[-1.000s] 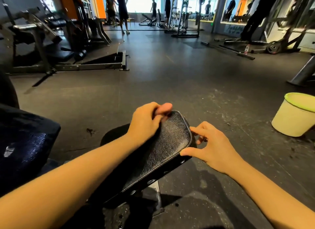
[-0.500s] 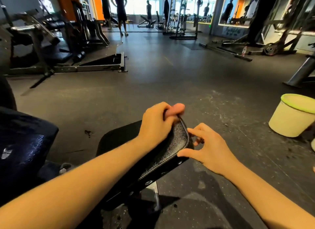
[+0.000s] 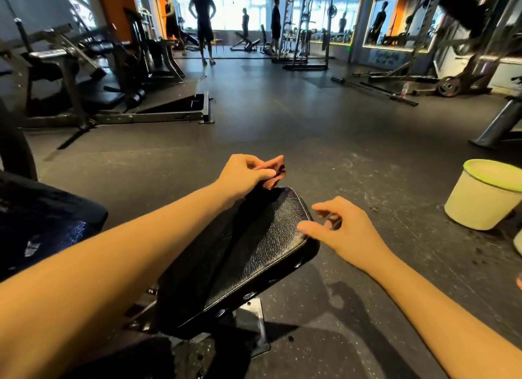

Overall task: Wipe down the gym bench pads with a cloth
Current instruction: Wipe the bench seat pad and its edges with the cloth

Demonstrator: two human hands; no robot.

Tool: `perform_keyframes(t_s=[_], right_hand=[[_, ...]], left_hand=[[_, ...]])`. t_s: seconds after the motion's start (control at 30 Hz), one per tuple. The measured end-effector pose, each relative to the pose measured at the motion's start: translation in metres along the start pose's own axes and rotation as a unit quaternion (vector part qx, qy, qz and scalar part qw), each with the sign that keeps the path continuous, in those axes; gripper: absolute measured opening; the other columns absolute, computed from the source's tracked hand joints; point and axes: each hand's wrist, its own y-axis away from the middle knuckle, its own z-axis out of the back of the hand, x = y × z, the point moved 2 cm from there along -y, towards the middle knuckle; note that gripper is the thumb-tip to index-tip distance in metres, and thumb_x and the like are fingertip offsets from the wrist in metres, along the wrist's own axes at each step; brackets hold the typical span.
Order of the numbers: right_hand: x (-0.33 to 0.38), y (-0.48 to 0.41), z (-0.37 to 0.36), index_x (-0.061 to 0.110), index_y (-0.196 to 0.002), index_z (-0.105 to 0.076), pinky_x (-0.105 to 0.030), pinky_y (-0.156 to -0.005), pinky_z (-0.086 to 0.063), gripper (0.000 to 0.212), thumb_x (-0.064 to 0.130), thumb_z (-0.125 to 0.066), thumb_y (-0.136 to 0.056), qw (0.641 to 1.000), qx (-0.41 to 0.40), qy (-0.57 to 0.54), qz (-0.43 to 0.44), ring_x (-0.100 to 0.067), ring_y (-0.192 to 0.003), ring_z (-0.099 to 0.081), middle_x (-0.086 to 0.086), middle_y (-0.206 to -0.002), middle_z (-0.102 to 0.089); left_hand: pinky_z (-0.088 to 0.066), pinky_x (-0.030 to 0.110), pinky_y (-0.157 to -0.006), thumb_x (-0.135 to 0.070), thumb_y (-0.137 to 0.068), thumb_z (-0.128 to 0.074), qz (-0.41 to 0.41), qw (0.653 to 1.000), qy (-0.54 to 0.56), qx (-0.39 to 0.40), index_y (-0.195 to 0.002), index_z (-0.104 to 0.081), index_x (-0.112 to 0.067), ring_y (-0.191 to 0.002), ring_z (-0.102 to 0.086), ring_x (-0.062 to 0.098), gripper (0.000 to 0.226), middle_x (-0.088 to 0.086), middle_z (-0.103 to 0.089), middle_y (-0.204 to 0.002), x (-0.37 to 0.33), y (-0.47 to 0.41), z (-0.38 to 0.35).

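Note:
A black textured bench pad (image 3: 262, 243) slopes away from me in the middle of the view. My left hand (image 3: 243, 172) is at the pad's far end, just above its edge, and grips a small pinkish cloth (image 3: 276, 166) that is mostly hidden by the fingers. My right hand (image 3: 344, 231) hovers beside the pad's right edge. Its fingers are loosely curled and hold nothing.
A second dark pad (image 3: 42, 214) lies at the left. A cream bucket with a green rim (image 3: 485, 198) stands on the floor at the right. Weight machines (image 3: 84, 76) line the left side, a barbell (image 3: 375, 89) lies far right, and people (image 3: 203, 22) stand at the back.
My left hand has slid with the cloth along the pad to its far end and lifted slightly. My right hand has come off the pad's right edge.

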Motion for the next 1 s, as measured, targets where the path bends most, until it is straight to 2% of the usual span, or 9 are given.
perform_keyframes(t_s=[0.1, 0.2, 0.33, 0.43, 0.5, 0.63, 0.73, 0.87, 1.0], right_hand=[[0.015, -0.014, 0.005, 0.022, -0.119, -0.069, -0.009, -0.076, -0.046, 0.066, 0.063, -0.074, -0.068, 0.991, -0.083, -0.109, -0.006, -0.001, -0.088, -0.062, 0.006, -0.108, -0.066], [0.035, -0.021, 0.005, 0.021, -0.122, -0.07, -0.023, -0.092, -0.051, 0.062, 0.058, -0.081, -0.074, 0.974, -0.054, -0.219, -0.02, -0.007, -0.107, -0.066, 0.003, -0.119, -0.07], [0.056, -0.017, 0.0, 0.009, -0.113, -0.074, -0.037, -0.092, -0.055, 0.033, 0.024, -0.08, -0.084, 0.959, -0.025, -0.281, -0.041, -0.017, -0.105, -0.07, -0.007, -0.109, -0.075], [0.062, -0.011, -0.003, 0.006, -0.111, -0.073, -0.042, -0.095, -0.057, 0.028, 0.017, -0.077, -0.087, 0.95, -0.001, -0.304, -0.073, -0.027, -0.105, -0.071, -0.013, -0.107, -0.075], [0.063, -0.004, -0.005, 0.004, -0.11, -0.071, -0.039, -0.089, -0.057, 0.024, 0.012, -0.076, -0.087, 0.949, -0.005, -0.299, -0.103, -0.025, -0.096, -0.073, -0.013, -0.102, -0.076], [0.068, 0.018, -0.003, 0.008, -0.104, -0.073, -0.029, -0.072, -0.053, 0.013, 0.006, -0.069, -0.092, 0.944, -0.052, -0.286, -0.155, -0.016, -0.081, -0.07, -0.007, -0.09, -0.075], [0.079, 0.041, -0.014, 0.011, -0.098, -0.073, -0.025, -0.059, -0.054, 0.007, 0.01, -0.068, -0.092, 0.911, -0.081, -0.348, -0.207, -0.013, -0.072, -0.07, -0.004, -0.083, -0.074], [0.08, 0.068, -0.033, 0.014, -0.092, -0.073, -0.028, -0.064, -0.055, 0.003, 0.011, -0.072, -0.091, 0.914, -0.168, -0.309, -0.2, -0.015, -0.074, -0.069, -0.005, -0.085, -0.074], [0.055, 0.088, -0.04, 0.013, -0.094, -0.072, -0.027, -0.067, -0.047, 0.019, 0.006, -0.055, -0.097, 0.913, -0.273, -0.208, -0.22, -0.013, -0.076, -0.06, 0.0, -0.083, -0.066]], left_hand=[[-0.055, 0.034, -0.081, -0.016, -0.084, -0.081, 0.026, 0.99, 0.064, 0.124, -0.098, -0.075, -0.001, -0.081, -0.068, 0.021, 0.022, 0.018, -0.074, -0.091, -0.022, 0.035, 0.014], [-0.056, 0.025, -0.075, -0.013, -0.085, -0.079, 0.019, 0.977, 0.08, 0.196, -0.1, -0.073, -0.002, -0.081, -0.068, 0.019, 0.019, 0.015, -0.073, -0.091, -0.04, 0.065, 0.017], [-0.055, 0.035, -0.084, -0.013, -0.083, -0.081, 0.009, 0.973, 0.138, 0.183, -0.102, -0.074, -0.002, -0.082, -0.069, 0.022, 0.023, 0.017, -0.074, -0.092, -0.043, 0.083, 0.021], [-0.057, 0.03, -0.082, -0.012, -0.084, -0.08, -0.003, 0.975, 0.139, 0.176, -0.106, -0.072, 0.001, -0.082, -0.071, 0.022, 0.027, 0.013, -0.077, -0.093, -0.037, 0.096, 0.021], [-0.058, 0.031, -0.085, -0.013, -0.082, -0.083, -0.012, 0.98, 0.12, 0.158, -0.107, -0.072, -0.001, -0.086, -0.073, 0.023, 0.029, 0.014, -0.078, -0.098, -0.029, 0.103, 0.02], [-0.055, 0.026, -0.079, -0.02, -0.079, -0.086, 0.012, 0.978, 0.104, 0.179, -0.097, -0.077, -0.006, -0.077, -0.07, 0.014, 0.024, 0.013, -0.078, -0.092, -0.01, 0.117, 0.018], [-0.056, 0.033, -0.075, -0.022, -0.079, -0.086, 0.006, 0.985, 0.104, 0.14, -0.082, -0.079, -0.01, -0.071, -0.068, 0.014, 0.014, 0.01, -0.077, -0.08, -0.002, 0.132, 0.011], [-0.056, 0.047, -0.093, -0.027, -0.082, -0.085, -0.021, 0.983, 0.061, 0.171, -0.089, -0.078, -0.011, -0.082, -0.073, 0.028, 0.019, 0.012, -0.077, -0.086, 0.01, 0.149, 0.006], [-0.056, 0.03, -0.08, -0.037, -0.083, -0.082, -0.131, 0.98, -0.113, 0.097, -0.091, -0.072, -0.029, -0.078, -0.068, 0.007, 0.015, -0.01, -0.072, -0.079, 0.032, 0.152, 0.028]])
